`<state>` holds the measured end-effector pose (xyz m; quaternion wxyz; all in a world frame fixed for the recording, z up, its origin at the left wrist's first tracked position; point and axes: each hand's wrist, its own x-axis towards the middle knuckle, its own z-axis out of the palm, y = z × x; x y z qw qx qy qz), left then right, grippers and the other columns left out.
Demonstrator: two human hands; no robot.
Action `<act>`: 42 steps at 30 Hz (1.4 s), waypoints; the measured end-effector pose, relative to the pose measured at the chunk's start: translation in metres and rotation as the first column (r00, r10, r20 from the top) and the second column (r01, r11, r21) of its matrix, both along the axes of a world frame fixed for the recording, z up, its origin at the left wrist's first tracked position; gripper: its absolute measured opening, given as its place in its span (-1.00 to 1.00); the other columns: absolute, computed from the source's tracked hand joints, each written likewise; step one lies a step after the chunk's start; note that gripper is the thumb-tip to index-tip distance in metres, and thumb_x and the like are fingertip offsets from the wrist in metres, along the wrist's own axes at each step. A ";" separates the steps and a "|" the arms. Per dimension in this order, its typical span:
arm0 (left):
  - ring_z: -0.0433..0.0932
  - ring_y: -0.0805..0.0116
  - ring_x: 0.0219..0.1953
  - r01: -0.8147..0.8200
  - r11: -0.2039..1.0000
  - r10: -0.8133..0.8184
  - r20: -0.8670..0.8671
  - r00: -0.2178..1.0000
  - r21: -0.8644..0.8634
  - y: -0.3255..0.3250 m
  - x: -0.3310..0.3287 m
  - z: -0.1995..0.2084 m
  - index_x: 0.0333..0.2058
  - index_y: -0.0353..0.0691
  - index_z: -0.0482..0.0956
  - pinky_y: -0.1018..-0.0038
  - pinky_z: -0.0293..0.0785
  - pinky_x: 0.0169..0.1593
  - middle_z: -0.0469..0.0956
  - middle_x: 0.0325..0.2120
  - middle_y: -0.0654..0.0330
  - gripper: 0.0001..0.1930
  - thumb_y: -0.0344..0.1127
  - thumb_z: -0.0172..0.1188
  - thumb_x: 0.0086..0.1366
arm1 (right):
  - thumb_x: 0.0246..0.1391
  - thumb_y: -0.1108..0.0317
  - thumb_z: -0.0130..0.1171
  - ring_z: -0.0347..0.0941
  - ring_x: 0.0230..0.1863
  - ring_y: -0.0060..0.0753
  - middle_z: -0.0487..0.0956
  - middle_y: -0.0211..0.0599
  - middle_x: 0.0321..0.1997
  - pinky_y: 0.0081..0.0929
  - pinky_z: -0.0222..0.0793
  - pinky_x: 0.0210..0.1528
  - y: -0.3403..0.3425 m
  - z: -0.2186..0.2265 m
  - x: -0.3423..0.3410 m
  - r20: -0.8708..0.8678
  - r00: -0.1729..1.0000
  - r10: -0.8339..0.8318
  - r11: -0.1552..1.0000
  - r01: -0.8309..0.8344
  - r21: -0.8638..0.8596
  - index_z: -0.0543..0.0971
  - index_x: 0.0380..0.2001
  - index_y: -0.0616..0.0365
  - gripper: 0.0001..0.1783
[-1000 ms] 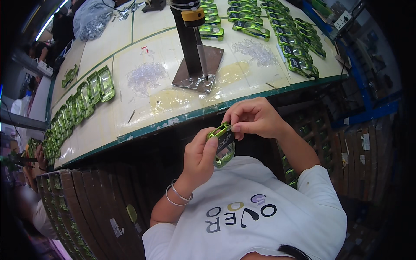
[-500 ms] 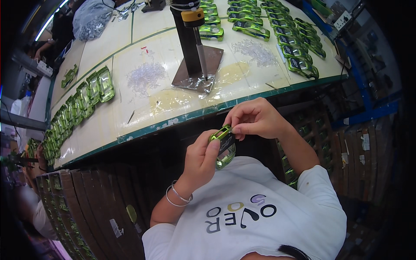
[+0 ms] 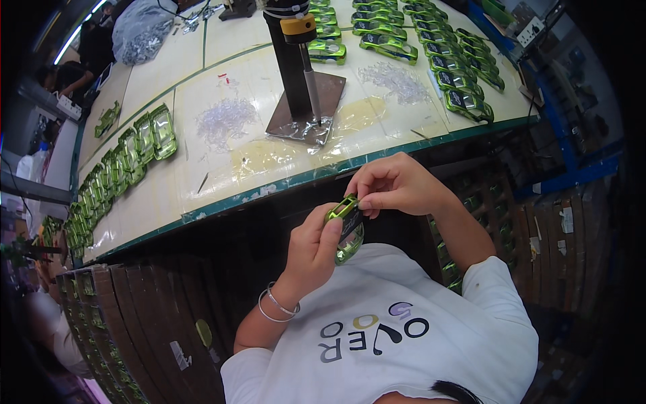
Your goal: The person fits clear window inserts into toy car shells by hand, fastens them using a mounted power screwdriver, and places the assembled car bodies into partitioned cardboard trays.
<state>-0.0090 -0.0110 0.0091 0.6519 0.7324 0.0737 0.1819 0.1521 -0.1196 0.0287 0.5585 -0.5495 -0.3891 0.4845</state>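
A shiny green toy car body point(image 3: 349, 231) with a dark printed panel is held in front of my chest, just off the table's near edge. My left hand point(image 3: 313, 244) grips its side, thumb on top. At its far end, my right hand point(image 3: 390, 188) has thumb and forefinger pinched together against the shell; whatever is between those fingertips is hidden. Beyond my hands stands a press-like tool point(image 3: 296, 60) with a yellow collar and a thin rod, which reaches down to a dark metal plate point(image 3: 330, 91).
Small clear plastic pieces lie in a left pile point(image 3: 225, 121) and a right pile point(image 3: 397, 82). Rows of green car bodies point(image 3: 138, 145) line the table's left, with more point(image 3: 464, 104) at right. Stacked brown trays point(image 3: 128, 323) stand lower left. Another person's arm point(image 3: 74, 81) shows far left.
Both hands and the car body have barely shifted; the grip looks the same. At the far left, the other person's arm and head have moved.
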 end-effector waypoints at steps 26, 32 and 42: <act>0.43 0.62 -0.46 -0.106 0.942 0.123 0.033 0.992 -0.319 -0.004 -0.004 0.001 -0.16 -0.37 0.28 0.76 0.35 -0.47 0.46 -0.45 0.21 -0.68 -0.22 -0.21 0.27 | -0.45 0.43 0.27 0.37 -0.57 -0.51 0.35 -0.28 -0.41 -0.60 0.35 -0.55 0.007 -0.034 -0.058 0.669 0.597 -0.443 0.875 0.126 0.467 0.10 -0.03 0.20 -0.18; 0.30 0.70 -0.49 -0.082 0.882 0.099 0.012 0.995 -0.465 -0.006 -0.007 0.006 -0.14 -0.41 0.28 0.80 0.18 -0.44 0.39 -0.43 0.29 -0.66 -0.24 -0.13 0.23 | -0.51 0.38 0.32 0.44 -0.45 -0.24 0.39 -0.10 -0.26 -0.49 0.38 -0.45 0.001 -0.034 -0.053 0.736 0.580 -0.350 0.923 0.081 0.375 0.11 -0.06 0.22 -0.14; 0.44 0.38 -0.22 0.006 0.709 0.053 0.061 0.997 -0.705 0.003 -0.007 0.002 -0.06 -0.45 0.19 0.54 0.35 -0.16 0.41 -0.26 0.05 -0.64 -0.31 -0.21 0.25 | -0.40 0.25 0.29 0.40 -0.30 -0.20 0.23 0.04 0.00 -0.46 0.36 -0.36 0.005 -0.024 -0.054 0.822 0.375 -0.428 0.897 0.063 0.438 0.25 0.00 -0.15 -0.25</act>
